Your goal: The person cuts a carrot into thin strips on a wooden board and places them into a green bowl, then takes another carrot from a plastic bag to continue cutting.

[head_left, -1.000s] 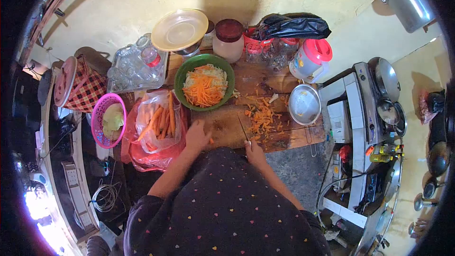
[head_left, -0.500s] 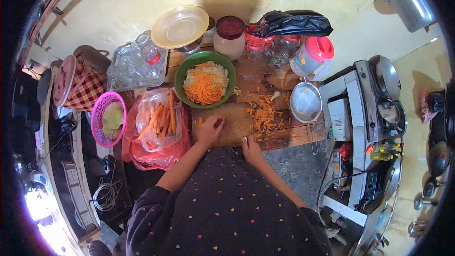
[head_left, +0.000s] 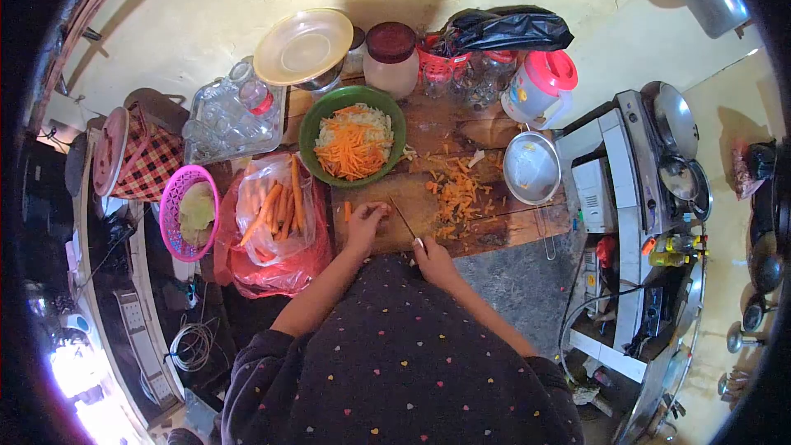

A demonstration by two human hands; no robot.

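Right hand (head_left: 432, 259) clamped on knife (head_left: 404, 221), blade just beside left hand (head_left: 365, 227) (can't tell its grip), carrot (head_left: 348, 211) on board (head_left: 416, 202) beside it: a slip likely cuts fingers.

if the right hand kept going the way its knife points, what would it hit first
Likely the left hand, close beside the knife on the cutting board. If it slips past, the green bowl comes next. Depth is unclear.
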